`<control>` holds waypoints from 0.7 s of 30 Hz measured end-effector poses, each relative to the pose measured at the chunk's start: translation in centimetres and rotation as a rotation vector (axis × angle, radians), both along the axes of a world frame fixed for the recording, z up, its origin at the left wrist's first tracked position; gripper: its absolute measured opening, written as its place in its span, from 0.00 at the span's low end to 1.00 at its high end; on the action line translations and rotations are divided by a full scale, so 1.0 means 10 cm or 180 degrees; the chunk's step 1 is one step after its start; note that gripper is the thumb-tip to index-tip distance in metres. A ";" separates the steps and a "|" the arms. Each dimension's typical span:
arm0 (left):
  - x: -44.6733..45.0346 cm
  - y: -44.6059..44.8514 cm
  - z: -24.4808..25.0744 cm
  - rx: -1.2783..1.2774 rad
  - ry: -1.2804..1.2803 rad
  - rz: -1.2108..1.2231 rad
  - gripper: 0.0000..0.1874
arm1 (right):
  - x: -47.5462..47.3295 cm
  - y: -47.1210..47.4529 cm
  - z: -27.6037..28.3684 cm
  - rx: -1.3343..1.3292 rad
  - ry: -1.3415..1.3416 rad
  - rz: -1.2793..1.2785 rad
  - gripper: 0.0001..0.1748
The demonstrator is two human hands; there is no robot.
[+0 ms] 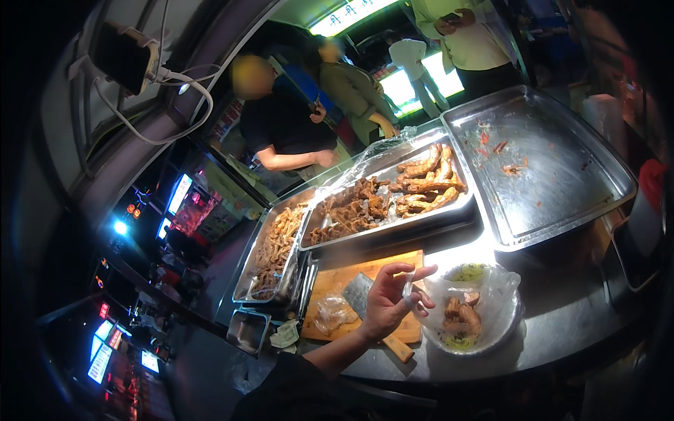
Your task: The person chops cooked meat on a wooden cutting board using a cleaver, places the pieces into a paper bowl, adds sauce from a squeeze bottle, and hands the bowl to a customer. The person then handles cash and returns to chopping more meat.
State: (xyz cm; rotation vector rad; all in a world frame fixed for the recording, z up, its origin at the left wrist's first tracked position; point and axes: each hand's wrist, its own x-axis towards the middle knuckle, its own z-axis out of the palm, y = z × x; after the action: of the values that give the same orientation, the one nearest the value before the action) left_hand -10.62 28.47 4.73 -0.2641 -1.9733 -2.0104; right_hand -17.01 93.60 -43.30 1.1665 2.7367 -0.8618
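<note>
My left hand (pixel 395 300) reaches in from the lower left, its fingers partly bent, with a bit of clear plastic pinched between them. Right beside it, a clear plastic bag (pixel 505 284) lines a round bowl (pixel 518 321) and holds browned meat pieces (pixel 463 316). Under and behind the hand lies a wooden cutting board (pixel 392 263). A cleaver (pixel 358 292) rests on it, its wooden handle (pixel 397 348) sticking out past the near edge. Crumpled clear plastic (pixel 333 314) lies on the board's left part. My right hand is out of view.
Behind the board, a metal tray (pixel 387 234) holds browned meat pieces. Another tray (pixel 239 287) of food stands left; a large tray (pixel 568 158) with scraps stands right. A small metal container (pixel 247 331) is lower left. Several people stand beyond the counter. A phone (pixel 118 58) hangs upper left.
</note>
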 end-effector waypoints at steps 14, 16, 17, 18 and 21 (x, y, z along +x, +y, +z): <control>-0.09 0.03 0.00 0.0219 -0.0223 0.0001 0.27 | 1.93 -1.14 0.51 -0.1718 0.1296 -0.2063 0.20; -0.11 0.03 0.01 0.0293 -0.0226 -0.0063 0.26 | 2.29 -2.02 0.93 -0.2861 0.1213 -0.2442 0.20; -0.13 0.03 0.03 0.0374 -0.0270 -0.0107 0.26 | 2.42 -2.45 1.23 -0.3241 0.1020 -0.2336 0.21; -0.14 0.02 0.04 0.0443 -0.0253 -0.0187 0.26 | 2.49 -2.85 1.56 -0.3479 0.0959 -0.1848 0.20; -0.20 -0.03 0.07 0.0314 -0.0279 -0.0321 0.26 | 2.30 -3.59 2.58 -0.3980 0.0672 -0.1288 0.19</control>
State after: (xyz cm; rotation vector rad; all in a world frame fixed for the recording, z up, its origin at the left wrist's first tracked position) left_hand -12.57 28.19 5.46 -0.2616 -1.9403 -2.2109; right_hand 5.99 57.67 -17.53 1.2493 1.3768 -2.2869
